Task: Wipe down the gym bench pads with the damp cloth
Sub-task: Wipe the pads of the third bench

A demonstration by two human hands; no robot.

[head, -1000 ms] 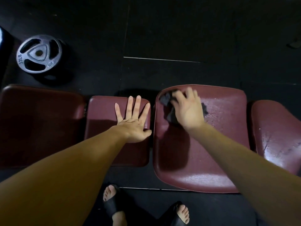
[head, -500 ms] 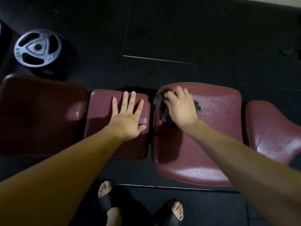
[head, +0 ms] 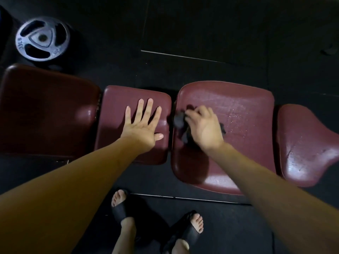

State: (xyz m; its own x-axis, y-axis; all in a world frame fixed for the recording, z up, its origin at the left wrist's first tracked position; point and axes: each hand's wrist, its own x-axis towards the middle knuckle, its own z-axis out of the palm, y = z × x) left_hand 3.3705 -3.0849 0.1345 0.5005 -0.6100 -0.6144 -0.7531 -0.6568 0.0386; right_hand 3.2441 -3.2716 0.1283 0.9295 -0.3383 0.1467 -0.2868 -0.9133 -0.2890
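Observation:
Several maroon bench pads lie in a row. My right hand (head: 204, 127) presses a dark cloth (head: 178, 120) onto the left part of the large middle pad (head: 244, 110), whose right half glistens with droplets. Cloth pokes out on both sides of the hand. My left hand (head: 142, 123) lies flat, fingers spread, on the small pad (head: 113, 114) to its left. Another wide pad (head: 45, 110) sits at far left, and a curved pad (head: 308, 143) at far right.
A grey weight plate (head: 42, 38) lies on the black rubber floor beyond the left pad. My feet in black slides (head: 121, 208) stand on the floor in front of the pads. A floor-mat seam (head: 183, 56) runs behind the bench.
My right hand has dragged the cloth from the far edge of the middle pad toward me and slightly left. My left hand has stayed flat on the small pad.

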